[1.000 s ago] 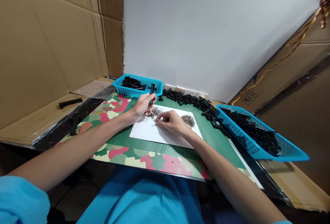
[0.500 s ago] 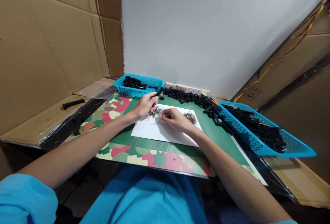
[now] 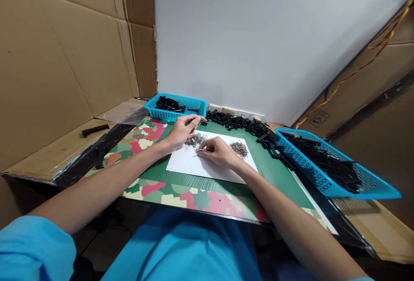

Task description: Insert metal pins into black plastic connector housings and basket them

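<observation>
Over the white sheet (image 3: pixel 186 164), my right fingers (image 3: pixel 208 155) pinch a thin metal piece (image 3: pixel 202 149); whether my left fingers (image 3: pixel 190 122) hold anything, I can't tell. Right of the sheet, a carton (image 3: pixel 355 89) bears a printed symbol (image 3: pixel 318 118).

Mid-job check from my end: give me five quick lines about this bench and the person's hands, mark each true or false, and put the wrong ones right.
1. The right hand is over the white sheet. True.
2. The left blue basket and the right blue basket both hold black parts. True.
3. Only one heap lies on the white sheet. False: two do, the left heap of small shiny pieces and the right heap.
4. A black part lies on the cardboard ledge at left. True.
5. The left hand is inside the right blue basket. False: it is beside the left heap.
</observation>
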A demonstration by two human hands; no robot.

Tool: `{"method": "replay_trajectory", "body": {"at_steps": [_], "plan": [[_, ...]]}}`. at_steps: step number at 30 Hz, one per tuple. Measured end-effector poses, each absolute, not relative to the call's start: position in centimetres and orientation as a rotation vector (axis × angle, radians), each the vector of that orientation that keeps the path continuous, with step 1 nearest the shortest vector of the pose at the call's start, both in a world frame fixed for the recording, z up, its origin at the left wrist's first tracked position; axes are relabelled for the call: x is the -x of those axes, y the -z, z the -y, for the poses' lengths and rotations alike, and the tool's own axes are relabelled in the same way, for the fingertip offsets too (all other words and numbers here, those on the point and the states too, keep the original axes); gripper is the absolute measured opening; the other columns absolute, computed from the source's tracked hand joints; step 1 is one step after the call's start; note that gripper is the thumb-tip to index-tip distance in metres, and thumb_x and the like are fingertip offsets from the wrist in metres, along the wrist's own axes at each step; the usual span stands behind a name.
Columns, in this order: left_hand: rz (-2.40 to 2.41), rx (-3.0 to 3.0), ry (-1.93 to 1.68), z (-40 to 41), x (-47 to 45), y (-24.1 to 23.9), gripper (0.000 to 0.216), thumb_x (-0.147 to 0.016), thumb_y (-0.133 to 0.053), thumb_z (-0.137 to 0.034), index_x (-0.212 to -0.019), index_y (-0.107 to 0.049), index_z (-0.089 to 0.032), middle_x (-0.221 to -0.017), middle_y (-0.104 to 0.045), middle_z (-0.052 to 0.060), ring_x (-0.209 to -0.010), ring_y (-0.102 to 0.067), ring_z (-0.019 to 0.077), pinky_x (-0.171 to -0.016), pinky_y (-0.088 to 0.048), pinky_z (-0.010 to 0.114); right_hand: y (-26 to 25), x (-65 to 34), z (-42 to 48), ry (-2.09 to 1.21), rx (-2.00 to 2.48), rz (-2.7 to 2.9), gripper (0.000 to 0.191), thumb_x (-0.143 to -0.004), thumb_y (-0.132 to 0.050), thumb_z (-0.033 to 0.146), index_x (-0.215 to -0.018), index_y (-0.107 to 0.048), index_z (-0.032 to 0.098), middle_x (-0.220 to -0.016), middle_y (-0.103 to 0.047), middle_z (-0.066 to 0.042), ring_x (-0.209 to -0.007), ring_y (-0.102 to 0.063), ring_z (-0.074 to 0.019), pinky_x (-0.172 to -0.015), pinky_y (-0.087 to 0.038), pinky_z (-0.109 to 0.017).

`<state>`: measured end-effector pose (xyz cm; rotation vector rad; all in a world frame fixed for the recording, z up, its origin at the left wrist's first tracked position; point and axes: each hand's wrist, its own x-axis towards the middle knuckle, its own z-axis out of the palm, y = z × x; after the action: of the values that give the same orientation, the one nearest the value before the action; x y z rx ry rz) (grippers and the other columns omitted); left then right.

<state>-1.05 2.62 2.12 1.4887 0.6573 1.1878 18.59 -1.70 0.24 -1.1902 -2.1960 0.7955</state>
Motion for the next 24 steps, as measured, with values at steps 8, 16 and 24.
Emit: {"method": "replay_trajectory", "body": {"at_steps": [8,16,24], "plan": [[-0.715,-1.544,-1.163,-2.2,0.9,-2.2,0.037,-0.094,-0.073,-0.051,-0.107,-0.079,-0.017,-0.062,-0.033,-0.005,-0.046,-0.029,0.0080,-0.039,-0.018,0.023,-1.5,-19.5,1.8,-0.812,1.111,2.236,0.014,-0.094,-0.064,0.025,-0.090,-0.073,0.015,-0.064,-0.050,0.003,-0.062,-0.039,-0.0116,-0.058,-0.025,-0.027],[-0.711,-1.499,-1.152,-1.9,0.9,-2.6,0.031,-0.093,-0.073,-0.045,-0.104,-0.079,-0.017,-0.066,-0.036,-0.004,-0.045,-0.028,0.0064,-0.038,-0.016,0.022,-1.3,-18.3,2.4,-0.779,1.085,2.333,0.014,-0.095,-0.069,0.027,-0.093,-0.075,0.015,-0.072,-0.061,0.001,-0.064,-0.045,-0.0124,-0.061,-0.031,-0.027],[-0.722,-1.516,-1.112,-2.1,1.0,-2.2,0.036,-0.093,-0.073,-0.049,-0.108,-0.080,-0.016,-0.057,-0.036,-0.005,-0.043,-0.030,0.0070,-0.040,-0.015,0.022,-2.3,-19.4,2.1,-0.798,1.045,2.240,0.012,-0.097,-0.062,0.024,-0.088,-0.064,0.017,-0.075,-0.052,0.001,-0.069,-0.041,-0.0136,-0.064,-0.029,-0.029]]}}
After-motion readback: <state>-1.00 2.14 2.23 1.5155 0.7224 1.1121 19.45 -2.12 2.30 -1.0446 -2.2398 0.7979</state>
